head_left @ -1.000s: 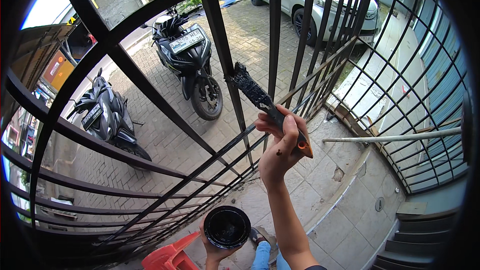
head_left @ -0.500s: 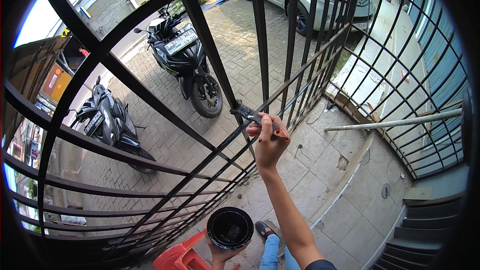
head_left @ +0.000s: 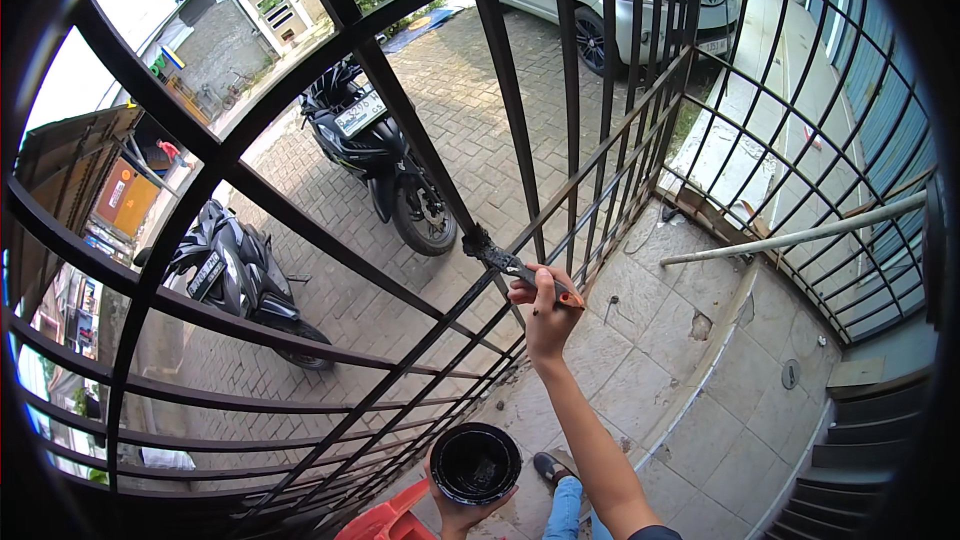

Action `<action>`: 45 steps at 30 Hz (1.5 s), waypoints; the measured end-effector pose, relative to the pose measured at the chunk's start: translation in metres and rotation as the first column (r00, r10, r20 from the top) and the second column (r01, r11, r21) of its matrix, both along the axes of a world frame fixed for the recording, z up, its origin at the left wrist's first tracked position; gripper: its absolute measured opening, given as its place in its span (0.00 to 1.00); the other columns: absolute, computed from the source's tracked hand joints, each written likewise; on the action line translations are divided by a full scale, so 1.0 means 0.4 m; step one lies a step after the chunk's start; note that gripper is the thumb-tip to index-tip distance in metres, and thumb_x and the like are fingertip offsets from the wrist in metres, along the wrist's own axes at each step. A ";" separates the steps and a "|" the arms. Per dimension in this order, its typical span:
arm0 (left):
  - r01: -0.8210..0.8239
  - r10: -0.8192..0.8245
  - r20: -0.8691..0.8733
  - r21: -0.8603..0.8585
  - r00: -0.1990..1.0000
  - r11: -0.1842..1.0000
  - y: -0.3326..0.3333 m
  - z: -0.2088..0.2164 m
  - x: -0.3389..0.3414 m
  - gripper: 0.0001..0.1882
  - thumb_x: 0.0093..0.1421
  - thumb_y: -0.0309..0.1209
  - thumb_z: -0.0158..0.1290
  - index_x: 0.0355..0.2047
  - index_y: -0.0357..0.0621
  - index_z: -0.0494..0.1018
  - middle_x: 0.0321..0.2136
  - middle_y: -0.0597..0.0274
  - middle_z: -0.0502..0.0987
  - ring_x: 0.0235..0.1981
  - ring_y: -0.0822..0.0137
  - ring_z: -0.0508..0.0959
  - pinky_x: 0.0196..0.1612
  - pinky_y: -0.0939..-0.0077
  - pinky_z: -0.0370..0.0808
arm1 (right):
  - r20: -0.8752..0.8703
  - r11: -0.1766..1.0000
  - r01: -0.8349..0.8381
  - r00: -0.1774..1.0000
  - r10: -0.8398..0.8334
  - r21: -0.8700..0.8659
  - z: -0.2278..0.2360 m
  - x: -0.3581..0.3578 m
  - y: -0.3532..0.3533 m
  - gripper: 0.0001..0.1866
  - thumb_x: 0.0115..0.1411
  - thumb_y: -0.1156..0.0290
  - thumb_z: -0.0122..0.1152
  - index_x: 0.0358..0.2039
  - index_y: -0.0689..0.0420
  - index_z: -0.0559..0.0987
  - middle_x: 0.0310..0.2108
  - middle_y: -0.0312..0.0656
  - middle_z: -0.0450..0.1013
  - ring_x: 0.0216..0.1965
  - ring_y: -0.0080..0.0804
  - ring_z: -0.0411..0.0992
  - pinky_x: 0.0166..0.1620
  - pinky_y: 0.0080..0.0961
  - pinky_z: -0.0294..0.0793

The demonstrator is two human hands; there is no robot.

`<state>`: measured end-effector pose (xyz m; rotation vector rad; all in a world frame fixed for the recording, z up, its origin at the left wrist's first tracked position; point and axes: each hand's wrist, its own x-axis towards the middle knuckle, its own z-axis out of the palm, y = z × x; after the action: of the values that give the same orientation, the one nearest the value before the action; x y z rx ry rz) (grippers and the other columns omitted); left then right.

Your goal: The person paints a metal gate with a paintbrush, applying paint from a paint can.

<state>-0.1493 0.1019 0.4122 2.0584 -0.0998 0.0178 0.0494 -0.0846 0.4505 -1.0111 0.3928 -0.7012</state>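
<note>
My right hand (head_left: pixel 547 325) grips a paintbrush (head_left: pixel 512 265) by its handle, the bristles thick with black paint. Its bristle end rests against a dark upright bar (head_left: pixel 425 150) of the metal fence, just above a slanting cross rail (head_left: pixel 425 333). Lower down, my left hand (head_left: pixel 462 514) holds a round black tub (head_left: pixel 450 452) from below and the side. Dark, glossy paint shows inside, with the tub's mouth facing up. Dark smudges mark my right hand.
A red plastic stool or chair (head_left: pixel 390 518) stands beside the tub, partly hidden. A pale pole (head_left: pixel 800 240) juts in from the right above the tiled floor (head_left: pixel 650 340). Beyond the bars are two motorcycles (head_left: pixel 375 155) and a silver car (head_left: pixel 650 0). Dark steps (head_left: pixel 870 450) lie at lower right.
The view has shifted, and both hands appear slightly lower and further right. The brush remains at the same upright bar, and the tub stays in my left hand.
</note>
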 end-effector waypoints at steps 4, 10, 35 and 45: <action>0.026 -0.026 0.004 -0.027 1.000 0.999 -0.006 0.034 0.006 0.58 0.25 0.38 0.73 0.53 0.38 0.47 0.47 0.51 0.63 0.48 0.60 0.68 0.52 0.66 0.65 | -0.078 0.998 0.012 0.997 -0.016 -0.055 0.041 0.004 -0.005 0.12 0.59 0.71 0.47 0.28 0.67 0.75 0.16 0.42 0.72 0.15 0.23 0.71 0.20 0.16 0.71; 0.041 -0.040 0.007 -0.072 0.999 0.997 -0.020 0.068 0.008 0.58 0.25 0.37 0.73 0.53 0.39 0.46 0.48 0.52 0.63 0.49 0.59 0.68 0.53 0.65 0.65 | 0.198 0.991 0.022 0.980 0.004 -0.133 0.342 0.066 -0.006 0.11 0.58 0.72 0.47 0.27 0.66 0.75 0.14 0.41 0.71 0.16 0.22 0.72 0.19 0.14 0.70; 0.065 -0.070 -0.027 -0.159 0.997 0.985 -0.007 0.119 0.000 0.57 0.26 0.36 0.72 0.54 0.38 0.48 0.48 0.52 0.65 0.51 0.60 0.67 0.56 0.64 0.61 | 0.392 0.998 0.050 0.920 -0.030 -0.041 0.533 0.079 -0.003 0.12 0.58 0.71 0.47 0.26 0.65 0.75 0.15 0.40 0.71 0.15 0.22 0.71 0.19 0.14 0.70; 0.032 -0.034 -0.017 -0.114 0.999 0.993 0.032 0.064 -0.020 0.58 0.25 0.40 0.72 0.54 0.39 0.48 0.49 0.54 0.64 0.51 0.61 0.66 0.56 0.65 0.60 | 0.288 0.987 0.013 0.956 -0.058 0.159 0.326 0.066 0.015 0.12 0.59 0.71 0.45 0.30 0.68 0.74 0.18 0.46 0.72 0.15 0.25 0.71 0.20 0.16 0.71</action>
<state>-0.1573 0.1147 0.4376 1.9419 -0.1190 -0.0160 0.0757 -0.0787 0.5808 -0.7401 0.2042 -0.8264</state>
